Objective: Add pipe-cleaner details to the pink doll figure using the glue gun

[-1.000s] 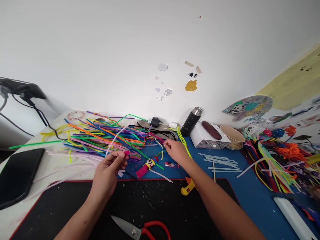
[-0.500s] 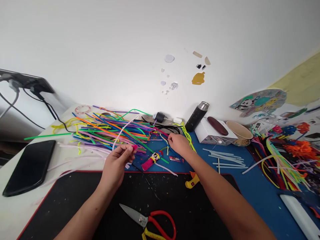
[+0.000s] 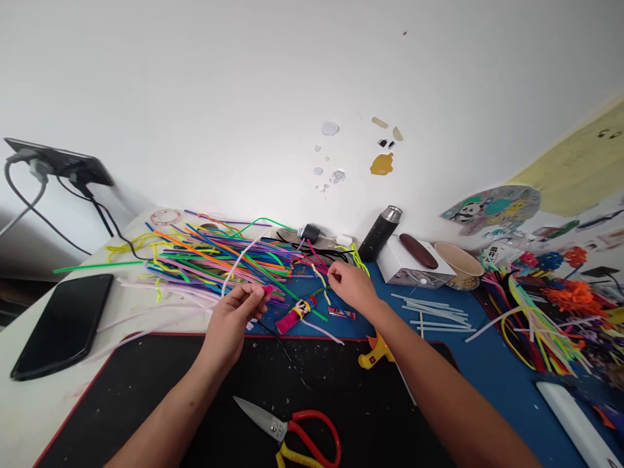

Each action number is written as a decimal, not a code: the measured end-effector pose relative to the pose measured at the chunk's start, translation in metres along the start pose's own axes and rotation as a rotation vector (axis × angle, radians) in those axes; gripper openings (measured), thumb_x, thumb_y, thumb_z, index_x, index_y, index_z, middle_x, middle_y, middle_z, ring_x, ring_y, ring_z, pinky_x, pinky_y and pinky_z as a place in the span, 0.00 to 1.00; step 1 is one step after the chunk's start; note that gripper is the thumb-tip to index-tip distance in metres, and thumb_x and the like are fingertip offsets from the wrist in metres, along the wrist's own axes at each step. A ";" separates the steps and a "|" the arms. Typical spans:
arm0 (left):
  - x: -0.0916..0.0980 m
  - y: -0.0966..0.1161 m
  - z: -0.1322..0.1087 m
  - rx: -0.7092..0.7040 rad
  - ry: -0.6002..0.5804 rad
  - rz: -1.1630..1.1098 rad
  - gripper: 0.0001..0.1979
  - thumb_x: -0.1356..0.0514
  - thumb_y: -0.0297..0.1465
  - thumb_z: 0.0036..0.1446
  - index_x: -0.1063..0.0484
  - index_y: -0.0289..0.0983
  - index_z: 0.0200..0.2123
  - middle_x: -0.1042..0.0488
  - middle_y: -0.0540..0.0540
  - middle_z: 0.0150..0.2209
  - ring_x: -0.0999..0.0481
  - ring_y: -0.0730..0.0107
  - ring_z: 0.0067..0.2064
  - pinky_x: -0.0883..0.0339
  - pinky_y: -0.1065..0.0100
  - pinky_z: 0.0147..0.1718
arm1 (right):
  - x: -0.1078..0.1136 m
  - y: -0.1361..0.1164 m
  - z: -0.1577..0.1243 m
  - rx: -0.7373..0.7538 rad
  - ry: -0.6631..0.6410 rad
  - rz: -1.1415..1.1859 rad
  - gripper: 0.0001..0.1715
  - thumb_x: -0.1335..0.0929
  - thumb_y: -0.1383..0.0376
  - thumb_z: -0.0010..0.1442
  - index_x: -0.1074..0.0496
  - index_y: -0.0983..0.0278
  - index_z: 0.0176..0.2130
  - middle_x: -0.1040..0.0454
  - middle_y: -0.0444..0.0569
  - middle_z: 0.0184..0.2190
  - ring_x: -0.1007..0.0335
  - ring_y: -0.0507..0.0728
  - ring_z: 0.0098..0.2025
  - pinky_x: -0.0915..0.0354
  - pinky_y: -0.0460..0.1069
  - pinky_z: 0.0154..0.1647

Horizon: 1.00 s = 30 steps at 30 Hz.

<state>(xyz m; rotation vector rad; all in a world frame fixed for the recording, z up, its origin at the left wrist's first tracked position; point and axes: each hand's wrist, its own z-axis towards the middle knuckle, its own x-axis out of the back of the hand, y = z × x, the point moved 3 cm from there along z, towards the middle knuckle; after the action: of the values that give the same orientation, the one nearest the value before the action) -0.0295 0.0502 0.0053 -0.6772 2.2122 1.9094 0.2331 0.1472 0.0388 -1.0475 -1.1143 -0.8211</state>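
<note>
My left hand [image 3: 236,316] is closed in a pinch on a small magenta pipe cleaner piece [image 3: 268,290], which sticks out past the fingertips. A white pipe cleaner [image 3: 240,261] curves up from beside this hand; whether it is held I cannot tell. My right hand [image 3: 355,286] is closed at the far side of the desk, fingertips beside magenta pipe cleaners [image 3: 316,257]. What its fingers hold is hidden. Between the hands lies a small pipe cleaner figure [image 3: 296,313] with a magenta lower part, and a small red packet [image 3: 341,313] is near it.
A pile of coloured pipe cleaners [image 3: 195,257] spreads at the left. Scissors [image 3: 292,426] lie on the black mat [image 3: 195,416]. A yellow glue gun [image 3: 376,352] is under my right forearm. Translucent glue sticks [image 3: 433,312], a black flask [image 3: 381,233] and a white box [image 3: 409,266] stand or lie right.
The view has tilted up slightly. More of the magenta piece shows at my left fingertips, and my right hand has shifted slightly, with the magenta pipe cleaners beside it more visible.
</note>
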 end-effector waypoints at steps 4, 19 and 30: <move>0.001 -0.004 0.001 -0.005 -0.021 0.017 0.19 0.25 0.45 0.49 0.22 0.37 0.32 0.26 0.51 0.25 0.31 0.71 0.28 0.37 0.70 0.28 | -0.002 0.004 -0.002 0.012 0.048 0.108 0.06 0.33 0.68 0.63 0.25 0.60 0.35 0.21 0.45 0.34 0.27 0.56 0.34 0.42 0.48 0.34; -0.009 -0.006 -0.005 0.072 -0.136 -0.056 0.21 0.23 0.44 0.46 0.21 0.35 0.34 0.19 0.45 0.31 0.23 0.69 0.29 0.30 0.70 0.29 | 0.008 0.002 -0.006 -0.124 0.285 0.595 0.10 0.35 0.57 0.65 0.31 0.59 0.36 0.25 0.46 0.27 0.30 0.57 0.26 0.36 0.50 0.29; -0.011 -0.009 -0.005 0.166 -0.149 -0.147 0.22 0.19 0.42 0.39 0.16 0.34 0.34 0.17 0.43 0.32 0.22 0.70 0.29 0.27 0.69 0.32 | 0.000 -0.047 -0.061 -0.227 0.036 1.205 0.22 0.27 0.49 0.61 0.23 0.63 0.45 0.28 0.41 0.24 0.43 0.48 0.17 0.47 0.45 0.18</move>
<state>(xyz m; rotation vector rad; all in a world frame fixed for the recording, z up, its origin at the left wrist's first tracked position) -0.0144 0.0468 0.0023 -0.6294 2.1353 1.6305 0.2080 0.0741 0.0444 -1.6008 -0.2028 0.0235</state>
